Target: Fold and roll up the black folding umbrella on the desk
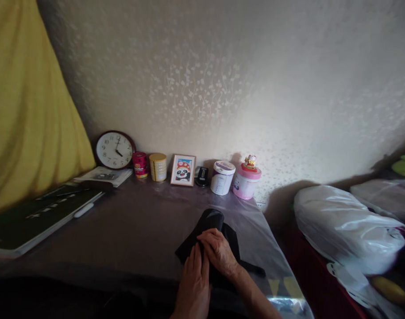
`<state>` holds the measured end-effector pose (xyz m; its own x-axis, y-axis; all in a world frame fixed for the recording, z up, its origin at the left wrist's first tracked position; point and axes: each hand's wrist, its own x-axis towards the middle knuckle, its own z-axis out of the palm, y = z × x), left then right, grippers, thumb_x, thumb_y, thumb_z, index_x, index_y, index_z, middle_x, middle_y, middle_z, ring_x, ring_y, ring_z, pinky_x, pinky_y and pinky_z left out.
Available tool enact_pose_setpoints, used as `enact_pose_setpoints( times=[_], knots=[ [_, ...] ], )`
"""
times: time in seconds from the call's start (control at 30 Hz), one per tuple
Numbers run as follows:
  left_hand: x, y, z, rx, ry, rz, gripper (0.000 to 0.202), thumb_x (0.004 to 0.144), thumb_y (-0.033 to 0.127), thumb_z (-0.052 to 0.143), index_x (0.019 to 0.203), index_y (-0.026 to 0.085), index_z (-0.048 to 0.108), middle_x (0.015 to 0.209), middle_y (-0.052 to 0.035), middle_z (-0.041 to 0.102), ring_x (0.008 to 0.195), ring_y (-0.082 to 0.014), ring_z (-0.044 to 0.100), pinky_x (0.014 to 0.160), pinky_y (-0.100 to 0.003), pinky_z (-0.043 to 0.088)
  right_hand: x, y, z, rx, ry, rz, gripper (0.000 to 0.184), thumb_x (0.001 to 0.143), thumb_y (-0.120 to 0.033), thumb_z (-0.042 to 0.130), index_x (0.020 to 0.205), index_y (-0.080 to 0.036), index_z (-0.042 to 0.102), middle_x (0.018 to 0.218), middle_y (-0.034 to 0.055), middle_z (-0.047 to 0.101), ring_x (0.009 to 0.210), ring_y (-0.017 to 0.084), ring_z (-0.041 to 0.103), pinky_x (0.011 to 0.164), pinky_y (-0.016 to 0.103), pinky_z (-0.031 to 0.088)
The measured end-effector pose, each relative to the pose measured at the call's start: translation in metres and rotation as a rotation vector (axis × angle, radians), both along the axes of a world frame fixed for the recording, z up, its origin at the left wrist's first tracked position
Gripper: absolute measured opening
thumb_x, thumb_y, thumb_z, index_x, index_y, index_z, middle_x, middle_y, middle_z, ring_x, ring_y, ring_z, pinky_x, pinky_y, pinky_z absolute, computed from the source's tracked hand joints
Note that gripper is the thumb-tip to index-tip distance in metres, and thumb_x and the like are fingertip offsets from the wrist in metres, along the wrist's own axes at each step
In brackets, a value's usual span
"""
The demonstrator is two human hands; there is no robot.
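A black piece of folded fabric (211, 218) lies on the table in front of me, its far end rounded, one corner pointing left and a narrow strip trailing to the lower right. What kind of article it is cannot be made out. My left hand (194, 277) rests flat on its near part, fingers stretched out and side by side. Across from the right comes my right hand (219, 250), its fingers bent and pressed together on the fabric, close to the left fingertips. Both hands hide the middle of the fabric.
Along the wall stand a clock (114, 150), a red can (140, 165), a yellow-lidded can (158, 168), a picture frame (183, 182), a white tub (222, 179) and a pink-lidded tub (246, 184). A large green book (39, 217) lies left. White bags (341, 226) sit beyond the table's right edge.
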<state>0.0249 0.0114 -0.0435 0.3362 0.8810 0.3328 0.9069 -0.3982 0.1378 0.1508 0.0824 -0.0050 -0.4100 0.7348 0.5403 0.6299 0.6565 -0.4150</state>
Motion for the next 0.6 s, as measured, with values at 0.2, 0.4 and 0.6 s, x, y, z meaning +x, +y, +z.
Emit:
enact_pose_setpoints(
  times=[0.2,0.4,0.6],
  knots=[
    [0.000,0.001,0.003,-0.176,0.027,-0.007,0.091,0.056,0.000,0.050,0.140,0.008,0.018,0.145,-0.0231,0.021,0.132,-0.0366,0.024,0.103,-0.047,0.033,0.023,0.050,-0.015,0.041,-0.070,-0.079,0.030,0.094,-0.026,0.035,0.105,-0.023,0.063,0.110,0.0043,0.066,0.115,0.020,0.050,0.103,0.046,0.030],
    [0.000,0.007,-0.007,-0.187,0.036,0.054,0.086,0.062,-0.004,0.045,0.141,0.014,0.017,0.145,-0.0200,0.024,0.131,-0.0334,0.027,0.102,-0.044,0.034,0.043,0.094,-0.010,0.038,-0.020,-0.316,0.035,0.093,-0.029,0.032,0.104,-0.019,0.064,0.105,0.0093,0.067,0.102,0.021,0.060,0.091,0.039,0.044],
    [-0.005,0.006,0.011,-0.339,0.072,0.063,0.102,0.050,-0.008,0.051,0.141,0.013,0.011,0.145,-0.0214,0.023,0.131,-0.0330,0.027,0.102,-0.041,0.033,0.028,0.026,-0.004,0.074,0.003,-0.169,0.027,0.093,-0.025,0.038,0.106,-0.022,0.061,0.107,0.0046,0.066,0.109,0.017,0.054,0.098,0.036,0.039]
  ],
)
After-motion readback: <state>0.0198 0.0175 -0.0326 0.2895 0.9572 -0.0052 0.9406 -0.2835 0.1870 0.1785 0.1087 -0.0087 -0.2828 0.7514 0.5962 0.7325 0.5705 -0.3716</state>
